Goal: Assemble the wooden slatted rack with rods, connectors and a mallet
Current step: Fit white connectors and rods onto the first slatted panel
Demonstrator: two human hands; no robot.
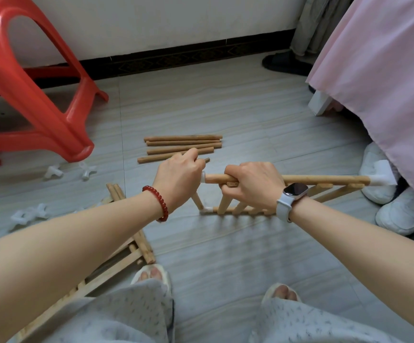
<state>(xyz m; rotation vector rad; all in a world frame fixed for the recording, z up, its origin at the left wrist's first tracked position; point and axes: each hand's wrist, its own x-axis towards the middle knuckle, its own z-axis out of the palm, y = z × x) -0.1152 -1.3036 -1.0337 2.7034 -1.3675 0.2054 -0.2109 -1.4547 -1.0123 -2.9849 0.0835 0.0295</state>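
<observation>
A slatted wooden panel [324, 191] stands on its long edge on the floor in front of me. My right hand [253, 184] is closed around its top rod [324, 179] near the left end. My left hand [178, 174] is closed over the white corner connector [203, 177] at that end, where a short rod [198, 201] runs down to a lower connector [207, 210]. A dark stub shows past the left fingers; I cannot tell what it is. Another white connector [381, 180] caps the rod's right end. No mallet is visible.
Several loose rods [183, 144] lie just beyond my hands. White connectors [53, 172] [27, 216] are scattered at left. A second slatted panel [116, 258] lies by my left foot. A red stool [40, 100] stands at left; a pink bed cover [386, 82] and white shoes [399, 214] are at right.
</observation>
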